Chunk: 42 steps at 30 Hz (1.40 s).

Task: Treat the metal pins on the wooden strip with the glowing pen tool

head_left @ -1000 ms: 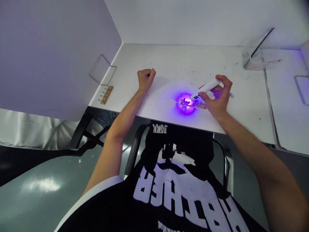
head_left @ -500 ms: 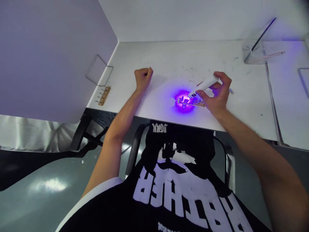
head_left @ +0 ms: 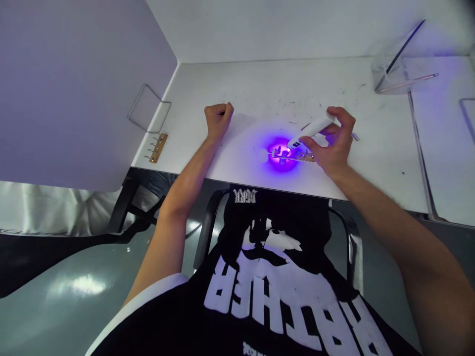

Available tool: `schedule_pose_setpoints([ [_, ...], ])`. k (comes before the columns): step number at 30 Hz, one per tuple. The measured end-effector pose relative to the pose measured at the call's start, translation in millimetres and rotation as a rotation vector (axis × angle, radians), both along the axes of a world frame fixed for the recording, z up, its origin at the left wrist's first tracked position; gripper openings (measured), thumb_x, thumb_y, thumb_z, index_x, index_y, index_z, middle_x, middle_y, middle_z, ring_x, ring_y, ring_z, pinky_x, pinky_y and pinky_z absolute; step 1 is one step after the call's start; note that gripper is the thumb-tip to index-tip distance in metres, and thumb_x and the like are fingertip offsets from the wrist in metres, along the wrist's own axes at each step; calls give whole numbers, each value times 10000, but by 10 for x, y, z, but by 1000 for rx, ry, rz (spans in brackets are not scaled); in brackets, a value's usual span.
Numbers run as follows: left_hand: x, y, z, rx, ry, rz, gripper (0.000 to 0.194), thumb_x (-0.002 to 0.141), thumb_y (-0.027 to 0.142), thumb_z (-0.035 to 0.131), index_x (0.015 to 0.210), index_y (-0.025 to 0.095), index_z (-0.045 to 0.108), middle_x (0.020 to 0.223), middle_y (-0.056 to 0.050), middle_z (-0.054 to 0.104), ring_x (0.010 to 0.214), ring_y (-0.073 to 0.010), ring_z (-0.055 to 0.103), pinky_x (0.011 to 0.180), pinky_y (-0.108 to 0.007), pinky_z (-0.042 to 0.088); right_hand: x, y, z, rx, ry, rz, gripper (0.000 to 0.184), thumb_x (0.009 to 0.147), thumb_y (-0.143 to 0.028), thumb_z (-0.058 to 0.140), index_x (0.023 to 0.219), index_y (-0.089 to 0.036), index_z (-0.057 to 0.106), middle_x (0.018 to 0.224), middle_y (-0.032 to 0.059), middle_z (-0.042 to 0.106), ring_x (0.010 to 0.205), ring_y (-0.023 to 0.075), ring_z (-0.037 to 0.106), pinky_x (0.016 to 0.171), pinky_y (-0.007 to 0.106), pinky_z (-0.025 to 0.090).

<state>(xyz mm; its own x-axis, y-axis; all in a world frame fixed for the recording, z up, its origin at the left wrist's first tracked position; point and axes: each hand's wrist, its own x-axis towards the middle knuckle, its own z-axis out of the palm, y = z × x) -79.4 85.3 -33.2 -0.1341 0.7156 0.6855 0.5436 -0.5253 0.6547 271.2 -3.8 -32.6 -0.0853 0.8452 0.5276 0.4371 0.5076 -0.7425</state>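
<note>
Fingers of the right hand (head_left: 332, 146) pinch a slim white UV penlight (head_left: 311, 129) near its middle, thumb below and fingertips on top, its lit tip angled down and to the left at a small circuit strip (head_left: 293, 157) that lies flat on the white tabletop (head_left: 260, 89) just beside the near edge. A violet pool of light (head_left: 281, 151) covers the strip's left end; the heel and lower fingers of that hand seem to rest on or just above the strip's right end, though contact is hard to tell. The left hand (head_left: 217, 117) is curled into an empty fist, resting on the tabletop well apart to the left. Farther left, near the corner by the grey partition (head_left: 74, 84), lies a second tan strip with pins (head_left: 156, 147) beside a bent wire stand (head_left: 148, 109); a clear plastic holder (head_left: 395, 74) sits at the far right. As I judge it, the main risk is drift: with only one hand steadying things, a small wrist turn could slide the beam off the spot, or nudge the light strip toward the tabletop edge and off it. Glare bouncing from the white surface toward the eyes is another hazard.
</note>
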Motion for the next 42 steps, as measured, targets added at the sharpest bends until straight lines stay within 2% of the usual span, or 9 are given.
schedule_pose_setpoints([
  [5, -3, 15, -15, 3, -20, -23, 781, 915, 722, 595, 470, 186, 240, 483, 51, 156, 486, -68, 151, 499, -319, 205, -16, 10, 27, -6, -5, -12, 811, 777, -597, 777, 1423, -314, 376, 1474, 8, 456, 1049, 73, 668, 1034, 292, 640],
  [11, -8, 3, 11, -6, -9, -33, 794, 890, 738, 610, 496, 168, 223, 509, 51, 160, 476, -47, 157, 488, -294, 205, -38, 18, 45, 1, -9, -27, 813, 775, -618, 768, 1413, -288, 388, 1277, 8, 586, 1029, 91, 670, 1002, 332, 641],
  [16, -17, -2, 10, -3, 9, -15, 806, 877, 736, 635, 503, 165, 206, 494, 49, 161, 491, -50, 143, 493, -315, 145, -29, -8, 20, 9, -17, -13, 787, 769, -565, 785, 1397, -284, 403, 1313, 5, 572, 1018, 80, 672, 1009, 316, 637],
  [24, -6, -20, 13, -5, -4, -38, 780, 900, 709, 625, 505, 172, 220, 490, 48, 171, 482, -54, 157, 481, -300, 193, -11, 1, 2, 18, -34, 10, 765, 786, -552, 769, 1403, -291, 398, 1303, -3, 571, 1016, 78, 673, 1006, 323, 641],
  [28, 0, -30, 26, 5, -5, -44, 781, 906, 704, 617, 500, 170, 218, 499, 49, 166, 479, -48, 151, 475, -297, 175, -38, -3, 30, 32, -34, -18, 749, 800, -555, 760, 1397, -292, 393, 1354, 11, 546, 1030, 80, 671, 996, 311, 641],
  [32, 4, -25, 23, 22, 10, -33, 784, 914, 724, 589, 506, 167, 218, 489, 47, 170, 474, -44, 147, 469, -309, 140, -60, -7, 56, 44, -41, -30, 733, 812, -588, 739, 1388, -290, 396, 1317, 7, 568, 1035, 87, 673, 957, 306, 649],
  [37, 4, 1, 9, 39, 31, -13, 801, 912, 762, 554, 514, 162, 204, 482, 45, 170, 472, -39, 155, 468, -315, 136, -14, 25, 67, 75, -15, -31, 754, 797, -625, 738, 1391, -306, 399, 1478, 21, 447, 1015, 83, 672, 972, 321, 653],
  [42, -1, 8, 1, 34, 39, -11, 798, 922, 780, 511, 512, 165, 210, 479, 44, 176, 470, -45, 157, 468, -315, 141, 48, 25, 85, 100, 0, -21, 792, 802, -636, 724, 1424, -296, 371, 1533, 39, 382, 1013, 79, 662, 957, 327, 651],
])
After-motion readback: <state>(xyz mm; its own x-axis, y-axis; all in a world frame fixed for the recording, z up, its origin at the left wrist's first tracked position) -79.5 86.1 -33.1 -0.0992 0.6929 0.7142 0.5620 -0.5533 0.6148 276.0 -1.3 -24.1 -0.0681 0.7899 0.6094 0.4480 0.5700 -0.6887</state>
